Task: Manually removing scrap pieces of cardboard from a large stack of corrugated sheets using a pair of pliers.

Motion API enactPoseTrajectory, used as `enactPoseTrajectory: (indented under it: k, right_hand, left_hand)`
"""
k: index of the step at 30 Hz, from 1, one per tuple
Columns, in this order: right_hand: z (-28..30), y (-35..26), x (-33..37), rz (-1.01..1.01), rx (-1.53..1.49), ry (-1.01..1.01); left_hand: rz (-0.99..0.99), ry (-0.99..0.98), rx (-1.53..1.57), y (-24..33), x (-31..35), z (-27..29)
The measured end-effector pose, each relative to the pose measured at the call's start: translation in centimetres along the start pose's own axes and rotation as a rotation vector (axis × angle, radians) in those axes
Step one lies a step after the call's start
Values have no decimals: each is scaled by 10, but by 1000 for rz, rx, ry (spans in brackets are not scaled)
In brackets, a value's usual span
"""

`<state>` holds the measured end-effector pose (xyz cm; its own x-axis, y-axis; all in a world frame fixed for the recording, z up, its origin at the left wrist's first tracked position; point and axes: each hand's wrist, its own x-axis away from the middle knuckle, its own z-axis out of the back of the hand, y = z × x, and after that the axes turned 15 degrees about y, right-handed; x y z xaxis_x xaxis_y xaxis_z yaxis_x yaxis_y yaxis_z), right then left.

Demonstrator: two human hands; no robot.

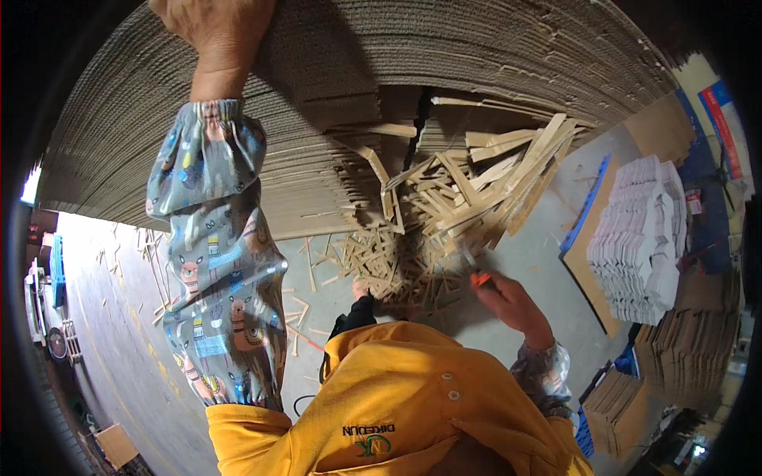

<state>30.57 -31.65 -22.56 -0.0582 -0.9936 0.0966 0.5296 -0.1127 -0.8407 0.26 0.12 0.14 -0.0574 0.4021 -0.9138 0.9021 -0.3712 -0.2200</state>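
Observation:
My left hand [218, 24] reaches up to the big stack of corrugated cardboard sheets [476, 47] and is against its layered edges. Its fingers run out of the top of the picture, so their hold cannot be read. My right hand [512, 305] is closed around a tool with an orange handle [481, 279] and a pale metal end [468, 255]; blur hides its exact kind. That tool is beside a heap of torn cardboard strips [452, 190], which hang from the stack's near side and spill down to the floor.
Loose strips [298, 325] litter the grey floor [119, 293] around my foot. On the right, a stack of white folded sheets [639, 234] stands on a brown board over a blue pallet [587, 198]. Stacked brown cardboard [686, 353] sits nearer, beside another cardboard pile [615, 404].

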Motion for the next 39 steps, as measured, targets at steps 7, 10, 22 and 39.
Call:
enactPoseTrajectory:
  k: [7,10,22,39]
  right_hand:
    - [13,-132,-88,-224,-407,56]
    - [7,-115,-141,-39,-113,226]
    - [-49,12,-21,-486,-322,451]
    - [-2,-142,-95,-152,-423,-86]
  left_hand:
    - [71,-57,14,4,-5,8]
    - [77,-37,8,5,-2,3]
    - [55,2,30,10,-7,0]
    - [86,-4,37,3,1,0]
